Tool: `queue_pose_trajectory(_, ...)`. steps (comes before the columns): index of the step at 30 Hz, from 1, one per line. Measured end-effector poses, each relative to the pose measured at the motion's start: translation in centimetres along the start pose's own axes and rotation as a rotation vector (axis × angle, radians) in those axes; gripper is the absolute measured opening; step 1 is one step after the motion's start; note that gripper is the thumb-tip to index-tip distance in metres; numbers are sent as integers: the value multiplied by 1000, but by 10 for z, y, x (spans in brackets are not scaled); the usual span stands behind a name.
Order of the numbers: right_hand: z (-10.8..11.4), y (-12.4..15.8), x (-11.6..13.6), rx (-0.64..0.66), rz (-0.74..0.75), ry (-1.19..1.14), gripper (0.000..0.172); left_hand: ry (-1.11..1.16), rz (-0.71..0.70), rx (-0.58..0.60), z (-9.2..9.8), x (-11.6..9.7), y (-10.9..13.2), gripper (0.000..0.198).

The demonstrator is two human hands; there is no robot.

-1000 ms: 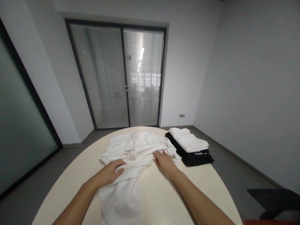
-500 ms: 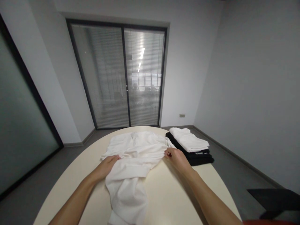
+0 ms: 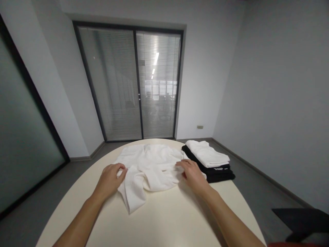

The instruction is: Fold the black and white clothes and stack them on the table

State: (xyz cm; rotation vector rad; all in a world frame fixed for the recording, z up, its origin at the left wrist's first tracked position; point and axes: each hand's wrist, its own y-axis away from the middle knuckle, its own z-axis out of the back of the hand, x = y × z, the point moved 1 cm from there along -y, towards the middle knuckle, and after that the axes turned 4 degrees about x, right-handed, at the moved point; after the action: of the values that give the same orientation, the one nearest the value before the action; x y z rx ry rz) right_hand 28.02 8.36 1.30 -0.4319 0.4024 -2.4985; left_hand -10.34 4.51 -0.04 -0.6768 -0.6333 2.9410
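A rumpled white shirt (image 3: 154,171) lies across the far half of the round table, its near part folded up and a loose flap pointing toward me on the left. My left hand (image 3: 110,176) is closed at the left edge, with cloth between thumb and fingertips. On the right side, my right hand (image 3: 192,173) has its fingers bent over the upper layer and its thumb lower down, closed around the cloth. Some of the fabric under the right hand is hidden, and a bit shows past its far side.
A folded white garment (image 3: 207,154) lies on folded black clothes (image 3: 218,176) at the right edge of the pale round table (image 3: 159,223). Behind are a glazed door (image 3: 115,85) with blinds and a white wall. A black chair part (image 3: 300,219) stands at lower right.
The near part of the shirt, which hung toward me, has been folded up and away. My left hand has lifted slightly and closed on the edge; the right moved slightly.
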Motion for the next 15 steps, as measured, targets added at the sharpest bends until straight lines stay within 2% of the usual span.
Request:
queue_pose_trajectory(3, -15, 2, 19, 64, 22, -177, 44, -19, -153, 115, -5, -25, 7, 34)
queue_pose_trajectory(7, -27, 8, 29, 170, 37, -386, 61, 179, -236, 287, -9, -55, 20, 43)
queue_pose_trajectory(10, -21, 9, 29, 149, 73, -559, 64, 350, -266, 396, -8, -80, 32, 51)
queue_pose_trajectory(15, 2, 8, 30, 113, 163, -855, 53, 511, -377, 594, -2, -121, 51, 80)
